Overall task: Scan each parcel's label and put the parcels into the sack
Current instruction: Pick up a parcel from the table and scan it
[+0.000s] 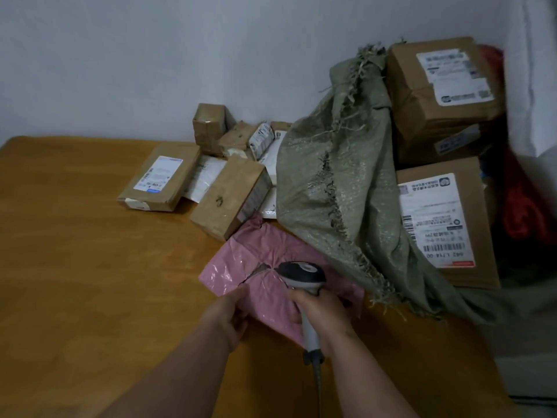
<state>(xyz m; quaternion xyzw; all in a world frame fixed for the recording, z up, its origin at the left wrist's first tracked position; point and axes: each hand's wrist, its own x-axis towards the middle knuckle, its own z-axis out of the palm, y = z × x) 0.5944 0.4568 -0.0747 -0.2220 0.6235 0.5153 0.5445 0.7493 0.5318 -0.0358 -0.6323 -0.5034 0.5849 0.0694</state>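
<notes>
1. the task looks to be near its beginning or somewhere in the middle, i cannot say which. the green sack stands slumped beyond the right hand, and its inside is hidden, so i cannot tell if any parcel is already in it.
2. the step in hand is the scanning of the pink parcel, a soft plastic mailer that lies on the wooden table just in front of both hands. no label shows on its upper side, so perhaps it must be turned first; this is only my judgement.
3. many parcels are left. beyond the left hand, well apart from it, lie a flat brown box with a label, a brown box without visible label, white mailers and some small taped boxes against the wall. two big cartons are stacked behind the sack, far beyond the right hand.
4. the left hand touches the near left edge of the pink parcel. its fingers seem curled over that edge, as if pinching it, but the fingertips are partly hidden.
5. the right hand is closed around the handle of the scanner. the scanner head hangs above the middle of the pink parcel and points down at it.
</notes>
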